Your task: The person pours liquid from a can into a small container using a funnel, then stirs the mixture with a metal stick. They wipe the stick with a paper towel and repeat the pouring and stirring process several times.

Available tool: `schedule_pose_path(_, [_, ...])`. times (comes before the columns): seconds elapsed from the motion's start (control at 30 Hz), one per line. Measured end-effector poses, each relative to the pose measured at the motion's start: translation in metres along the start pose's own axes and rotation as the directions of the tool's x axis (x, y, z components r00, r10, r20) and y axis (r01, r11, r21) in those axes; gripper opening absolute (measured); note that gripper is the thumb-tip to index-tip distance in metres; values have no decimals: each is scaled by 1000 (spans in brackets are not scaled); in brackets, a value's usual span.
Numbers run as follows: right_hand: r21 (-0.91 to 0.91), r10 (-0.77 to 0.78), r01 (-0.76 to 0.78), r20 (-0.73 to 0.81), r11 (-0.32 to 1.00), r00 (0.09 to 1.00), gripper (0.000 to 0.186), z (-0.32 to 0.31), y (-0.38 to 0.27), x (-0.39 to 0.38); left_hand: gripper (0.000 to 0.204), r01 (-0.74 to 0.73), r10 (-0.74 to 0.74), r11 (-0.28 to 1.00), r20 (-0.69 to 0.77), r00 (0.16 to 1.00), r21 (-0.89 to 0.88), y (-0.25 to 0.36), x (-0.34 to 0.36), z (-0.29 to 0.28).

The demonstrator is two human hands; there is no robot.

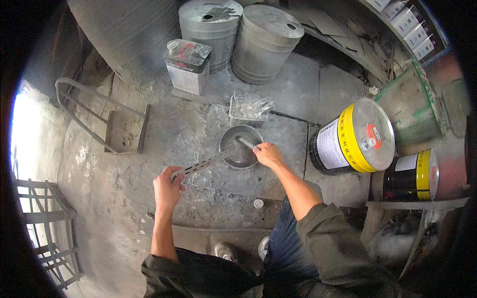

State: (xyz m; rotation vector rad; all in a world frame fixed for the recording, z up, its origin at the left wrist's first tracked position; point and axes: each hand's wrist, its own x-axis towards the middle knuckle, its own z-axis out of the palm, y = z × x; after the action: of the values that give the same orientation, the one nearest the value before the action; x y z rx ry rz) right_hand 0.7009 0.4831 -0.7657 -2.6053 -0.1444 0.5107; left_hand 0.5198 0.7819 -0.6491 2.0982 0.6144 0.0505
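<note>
My left hand (pixel 167 192) is closed around the near end of a flat grey metal strip (pixel 202 164) with a row of dark slots along it. The strip slants up to the right, and its far end reaches over the rim of a round grey bowl (pixel 244 161) on the floor. In my right hand (pixel 271 155), at the bowl's right side, is a pale stick-like tool (pixel 247 143) whose lower end is inside the bowl. What kind of tool it is I cannot make out. Just beyond the bowl stands a grimy square tub (pixel 244 118) with pale sticks or brushes in it.
Two dusty metal drums (pixel 266 47) and a square can (pixel 188 74) stand behind. At right are a yellow-banded bucket (pixel 343 139), a smaller bucket (pixel 410 176) and a green-edged bin (pixel 415 107). A long-handled metal pan (pixel 121 131) lies left. A small white cap (pixel 258 203) lies near my feet.
</note>
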Motion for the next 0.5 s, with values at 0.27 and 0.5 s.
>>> schedule_pose_path(0.27, [-130, -216, 226, 86, 965, 973, 31, -27, -72, -70, 16, -136, 139, 984, -18, 990, 115, -3, -7, 1])
schedule_pose_path(0.5, [-143, -88, 93, 37, 985, 995, 30, -11, -35, -42, 13, -162, 162, 982, 3, 987, 93, 15, -6, 4])
